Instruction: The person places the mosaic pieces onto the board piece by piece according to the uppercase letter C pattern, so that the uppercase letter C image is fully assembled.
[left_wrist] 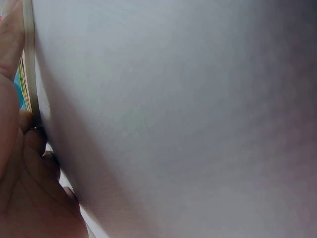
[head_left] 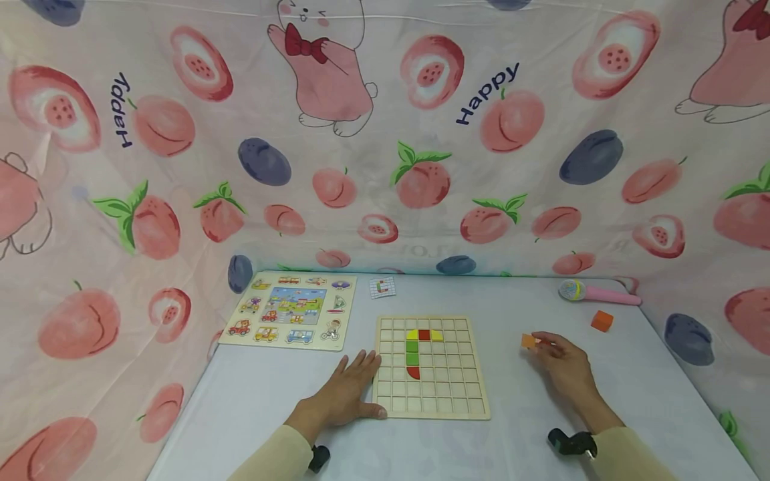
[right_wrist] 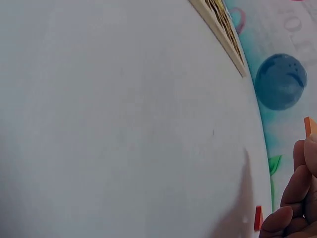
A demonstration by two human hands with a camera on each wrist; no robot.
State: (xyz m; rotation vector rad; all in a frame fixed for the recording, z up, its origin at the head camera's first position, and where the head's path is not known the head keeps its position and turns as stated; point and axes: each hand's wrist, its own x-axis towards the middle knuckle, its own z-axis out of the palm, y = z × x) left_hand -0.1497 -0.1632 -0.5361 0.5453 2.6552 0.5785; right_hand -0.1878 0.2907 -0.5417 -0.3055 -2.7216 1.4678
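A wooden grid board (head_left: pixel 448 387) lies on the table, with yellow, red and green pieces set in several of its cells. Against its left edge rests my left hand (head_left: pixel 341 394), fingers spread and thumb at the near corner. In the left wrist view the left hand (left_wrist: pixel 34 193) shows beside the board's edge. My right hand (head_left: pixel 565 371), to the right of the board, pinches a small orange block (head_left: pixel 529 341) between thumb and fingers. The right wrist view catches that orange block (right_wrist: pixel 310 127) at the right border. An orange-red block (head_left: pixel 602 321) sits farther right on the table.
A picture puzzle board (head_left: pixel 349 314) with vehicles lies at the back left. Beside it is a small pattern card (head_left: pixel 382 287). A pink toy microphone (head_left: pixel 601 294) lies at the back right. A fruit-printed cloth (head_left: pixel 385 167) hangs behind the table.
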